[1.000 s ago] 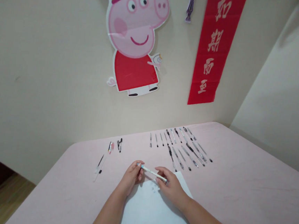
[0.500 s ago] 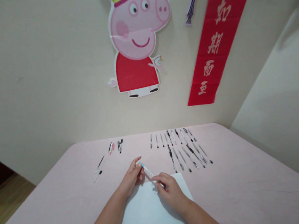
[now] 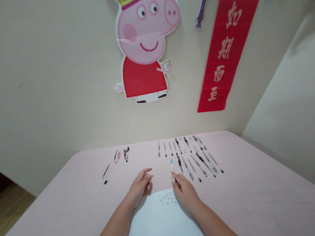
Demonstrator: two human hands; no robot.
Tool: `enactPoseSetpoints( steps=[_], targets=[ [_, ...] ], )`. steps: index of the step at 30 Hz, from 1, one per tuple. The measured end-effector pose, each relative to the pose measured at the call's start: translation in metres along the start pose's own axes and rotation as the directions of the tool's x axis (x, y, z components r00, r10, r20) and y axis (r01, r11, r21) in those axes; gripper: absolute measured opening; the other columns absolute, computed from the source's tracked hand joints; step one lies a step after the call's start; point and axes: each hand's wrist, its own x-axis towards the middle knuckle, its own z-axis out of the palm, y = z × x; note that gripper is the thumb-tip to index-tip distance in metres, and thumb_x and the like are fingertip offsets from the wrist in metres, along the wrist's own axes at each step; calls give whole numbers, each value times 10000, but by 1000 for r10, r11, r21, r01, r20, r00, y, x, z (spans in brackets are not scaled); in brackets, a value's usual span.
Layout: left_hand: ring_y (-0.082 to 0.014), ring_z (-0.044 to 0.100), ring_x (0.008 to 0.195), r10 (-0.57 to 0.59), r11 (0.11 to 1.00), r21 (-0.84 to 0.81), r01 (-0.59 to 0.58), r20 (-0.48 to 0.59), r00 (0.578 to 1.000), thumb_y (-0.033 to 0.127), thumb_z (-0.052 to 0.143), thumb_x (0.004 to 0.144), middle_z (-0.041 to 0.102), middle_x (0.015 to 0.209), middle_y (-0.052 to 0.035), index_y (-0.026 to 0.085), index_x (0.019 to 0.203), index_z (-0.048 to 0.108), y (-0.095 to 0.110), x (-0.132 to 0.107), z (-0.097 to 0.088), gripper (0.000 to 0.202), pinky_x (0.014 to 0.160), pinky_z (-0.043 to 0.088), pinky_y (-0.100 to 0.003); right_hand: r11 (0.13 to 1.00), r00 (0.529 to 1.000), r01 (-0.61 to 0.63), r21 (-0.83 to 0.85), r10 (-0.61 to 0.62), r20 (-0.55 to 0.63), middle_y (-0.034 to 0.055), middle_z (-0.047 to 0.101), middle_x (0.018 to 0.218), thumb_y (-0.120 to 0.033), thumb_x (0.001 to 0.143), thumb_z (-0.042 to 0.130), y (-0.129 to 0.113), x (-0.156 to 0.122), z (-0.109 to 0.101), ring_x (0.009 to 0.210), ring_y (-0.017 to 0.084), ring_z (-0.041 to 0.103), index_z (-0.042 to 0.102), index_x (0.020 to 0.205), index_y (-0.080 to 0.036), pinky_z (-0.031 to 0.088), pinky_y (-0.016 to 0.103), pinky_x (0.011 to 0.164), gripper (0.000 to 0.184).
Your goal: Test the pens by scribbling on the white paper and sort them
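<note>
My right hand (image 3: 186, 192) is closed on a white pen (image 3: 172, 166) with a light-blue end, which points away from me beside the row of pens. Its lower part is hidden by my fingers. My left hand (image 3: 140, 184) rests at the top left of a white sheet of paper (image 3: 164, 225), index finger stretched out and the others loosely bent, with no pen in it. Small dark handwriting shows near the paper's top edge, partly covered by my right hand.
Several pens (image 3: 205, 159) lie in two rows on the pink-covered table (image 3: 263, 200). At the left are pen parts (image 3: 105, 174), a small pink-and-white item (image 3: 117, 156) and black pieces (image 3: 126, 154). A wall with a pig cutout (image 3: 144, 76) and a red banner (image 3: 220, 64) rises behind.
My right hand has carried the pen away from my left hand, to the right and toward the row of pens. The left hand has let go of the pen's blue end. More handwriting is uncovered.
</note>
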Motion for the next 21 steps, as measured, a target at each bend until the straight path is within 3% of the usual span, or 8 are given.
enactPoseSetpoints(
  steps=[4,9,16,21],
  targets=[
    [-64,357,434,-20,1000,0,20,-5,1000,522,631,746,457,545,70,184,1121,531,4,-3,3,515,406,168,-178,978,998,-34,-207,45,52,87,628,939,-194,881,417,-2,-1,-4,832,197,591,570,1266,-162,421,276,740,415],
    [-64,358,441,-7,1000,10,7,6,1000,500,629,754,447,532,71,179,1055,564,3,-2,3,445,422,193,-182,938,997,-28,-346,51,57,89,635,927,-131,875,403,-3,-1,-5,830,197,605,619,1211,-189,400,263,709,403],
    [-69,365,446,-1,999,43,1,-6,1000,479,626,760,446,526,69,176,1028,587,5,-4,4,407,434,214,-187,923,997,-40,-383,62,47,78,624,916,-109,869,420,-3,-1,-5,796,189,607,642,1175,-202,388,261,674,390],
    [-74,404,469,13,999,32,-12,-21,1000,458,664,730,479,554,54,173,987,609,7,-5,6,387,450,239,-193,960,999,27,-280,-20,26,47,617,873,-140,875,423,-10,-3,-6,776,164,594,662,1092,-215,392,245,679,332]
  ],
)
